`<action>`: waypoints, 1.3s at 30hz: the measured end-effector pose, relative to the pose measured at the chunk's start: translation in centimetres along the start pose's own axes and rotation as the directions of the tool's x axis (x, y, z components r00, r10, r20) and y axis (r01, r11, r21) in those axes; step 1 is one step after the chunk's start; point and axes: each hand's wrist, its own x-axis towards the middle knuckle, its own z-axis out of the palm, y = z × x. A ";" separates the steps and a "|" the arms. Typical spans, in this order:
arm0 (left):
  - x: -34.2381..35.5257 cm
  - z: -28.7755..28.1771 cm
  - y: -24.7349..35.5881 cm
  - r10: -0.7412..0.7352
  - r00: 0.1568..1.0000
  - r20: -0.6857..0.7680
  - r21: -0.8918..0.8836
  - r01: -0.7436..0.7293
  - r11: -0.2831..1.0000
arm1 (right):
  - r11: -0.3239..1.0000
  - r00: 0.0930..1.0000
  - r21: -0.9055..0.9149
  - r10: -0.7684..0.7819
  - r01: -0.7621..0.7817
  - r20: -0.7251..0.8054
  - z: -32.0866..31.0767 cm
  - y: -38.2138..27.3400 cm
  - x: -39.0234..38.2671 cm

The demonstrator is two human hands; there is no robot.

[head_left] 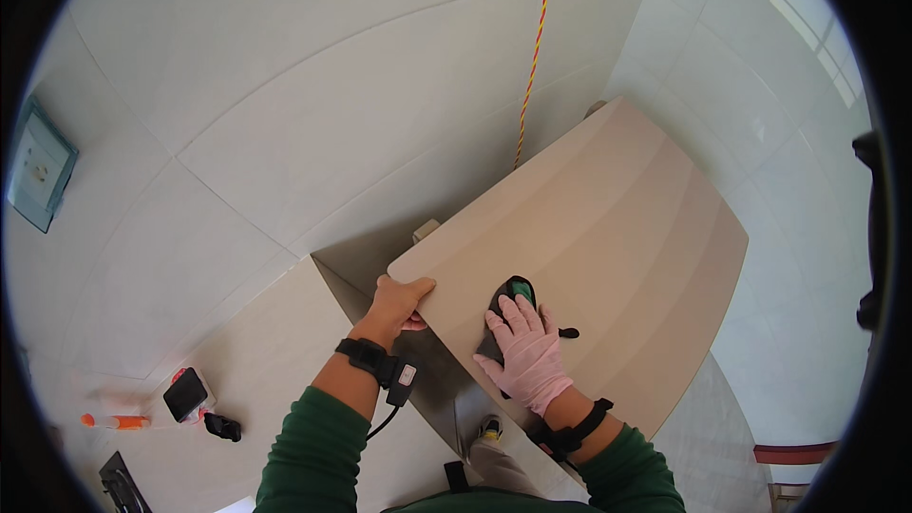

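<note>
A beige panel [589, 237] with rounded corners slants across the middle of the head view. At its left corner my bare left hand [394, 306] grips the edge, thumb on top and the other fingers partly hidden underneath. My right hand [527, 351], in a pink glove, presses a dark grey cloth-like pad [497, 309] onto the panel's surface. Green shows at the pad's far end, and a small black tab [569, 332] sticks out to its right. The palm covers most of the pad, so its full shape is hidden.
A yellow and red twisted cord [534, 66] hangs behind the panel against the pale tiled wall [380, 114]. On the light surface [256, 370] at left lie a phone-like black device [190, 395], an orange-ended item [116, 421] and a small black object [223, 427].
</note>
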 end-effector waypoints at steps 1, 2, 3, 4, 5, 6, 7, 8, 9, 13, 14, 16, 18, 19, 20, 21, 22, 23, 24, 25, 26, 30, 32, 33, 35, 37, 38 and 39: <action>0.0 0.1 0.0 0.008 1.000 -0.012 -0.005 -0.008 1.000 | 1.000 1.000 0.005 0.008 -0.008 0.012 0.0 0.0 0.0; 0.0 0.0 0.1 0.005 1.000 0.000 -0.016 -0.005 1.000 | 1.000 1.000 0.005 0.007 -0.007 0.018 0.0 0.0 0.0; 0.0 -0.1 0.1 0.018 1.000 0.014 -0.039 -0.018 0.999 | 1.000 1.000 -0.004 -0.005 0.005 -0.005 0.0 0.0 0.0; 0.1 -0.1 0.0 0.018 1.000 0.016 -0.053 -0.017 0.998 | 1.000 1.000 0.006 0.006 -0.006 0.013 0.0 0.0 0.0; 0.2 0.1 0.0 0.041 0.999 0.024 -0.045 -0.040 0.998 | 1.000 1.000 0.009 0.005 -0.005 0.005 0.0 0.0 0.1; 0.2 0.1 -0.1 0.036 0.999 0.025 -0.033 -0.035 0.999 | 1.000 0.999 -0.011 0.024 -0.023 0.048 0.0 0.0 0.0; 0.2 0.0 -0.2 0.012 1.000 0.017 -0.024 -0.012 1.000 | 1.000 1.000 0.008 0.011 -0.011 0.019 0.0 0.0 0.0; 0.2 0.0 -0.2 0.014 1.000 0.017 -0.020 -0.013 1.000 | 1.000 0.999 0.006 0.015 -0.015 0.029 0.1 0.0 0.0; 0.3 0.1 -0.2 0.001 1.000 0.006 -0.015 -0.001 1.000 | 1.000 1.000 -0.005 0.010 -0.010 0.028 0.2 0.0 0.0; 1.0 -0.2 -0.9 0.009 0.999 0.047 -0.032 -0.008 0.999 | 1.000 0.999 0.010 0.014 -0.015 0.030 0.3 0.1 0.0; 1.2 -0.6 -1.5 0.052 0.995 0.081 -0.062 -0.047 0.997 | 1.000 1.000 0.017 0.010 -0.010 0.020 0.4 0.2 0.0; 1.2 -2.0 -3.8 0.138 0.979 0.152 -0.128 -0.119 0.985 | 1.000 1.000 0.030 -0.001 0.001 0.015 0.3 0.4 0.0; -0.2 -3.6 -8.0 0.275 0.944 0.182 -0.332 -0.204 0.921 | 0.999 0.999 0.039 -0.036 0.036 0.009 0.2 0.6 0.0; -0.8 -4.2 -10.4 0.309 0.949 0.066 -0.292 -0.278 0.915 | 0.998 0.998 0.038 -0.057 0.056 0.025 0.0 0.7 -0.1; -1.6 -5.2 -12.8 0.403 0.906 -0.134 -0.031 -0.410 0.912 | 0.995 0.995 0.032 -0.094 0.093 0.028 -0.1 0.7 -0.1; -2.6 -6.4 -15.2 0.480 0.830 -0.284 0.230 -0.426 0.875 | 0.992 0.991 0.012 -0.129 0.129 0.040 -0.3 0.8 0.0; -3.8 -7.4 -17.6 0.635 0.657 -0.406 0.459 -0.454 0.764 | 0.987 0.986 0.017 -0.160 0.159 0.036 -0.4 0.7 0.3; -4.6 -8.7 -19.4 0.642 0.612 -0.463 0.498 -0.420 0.759 | 0.983 0.982 0.006 -0.185 0.185 0.040 -0.4 0.5 0.7; -5.7 -9.9 -21.0 0.640 0.614 -0.462 0.665 -0.238 0.708 | 0.979 0.977 -0.011 -0.205 0.206 0.054 -0.4 0.2 1.3; -6.1 -10.5 -22.0 0.663 0.598 -0.450 0.736 -0.172 0.655 | 0.970 0.969 0.007 -0.242 0.242 0.041 -0.3 -0.2 2.3; -6.4 -10.9 -22.8 0.630 0.624 -0.463 0.772 -0.065 0.632 | 0.961 0.961 0.020 -0.275 0.274 0.030 0.1 -0.7 3.5; -7.3 -11.0 -23.1 0.504 0.747 -0.434 0.816 0.088 0.571 | 0.938 0.938 0.023 -0.346 0.346 -0.003 2.4 -4.0 9.9; -7.4 -11.0 -22.5 0.519 0.738 -0.431 0.822 0.085 0.563 | 0.938 0.938 0.028 -0.346 0.347 -0.026 3.1 -5.2 11.6; -7.5 -11.0 -22.3 0.518 0.739 -0.430 0.821 0.081 0.565 | 0.939 0.940 0.029 -0.341 0.342 -0.029 3.1 -5.5 11.7; -7.6 -11.1 -22.0 0.514 0.743 -0.429 0.814 0.070 0.577 | 0.929 0.928 0.009 -0.371 0.371 -0.029 2.5 -5.4 10.3; -7.7 -11.0 -22.2 0.489 0.756 -0.435 0.797 0.071 0.600 | 0.911 0.910 0.027 -0.412 0.411 0.051 1.3 -4.1 6.4; -7.6 -11.0 -22.2 0.493 0.753 -0.436 0.803 0.078 0.591 | 0.905 0.901 0.046 -0.425 0.422 0.087 0.2 -3.4 3.9; -7.6 -11.0 -22.2 0.491 0.752 -0.439 0.804 0.085 0.588 | 0.902 0.890 0.034 -0.429 0.430 0.157 -0.5 -2.8 2.6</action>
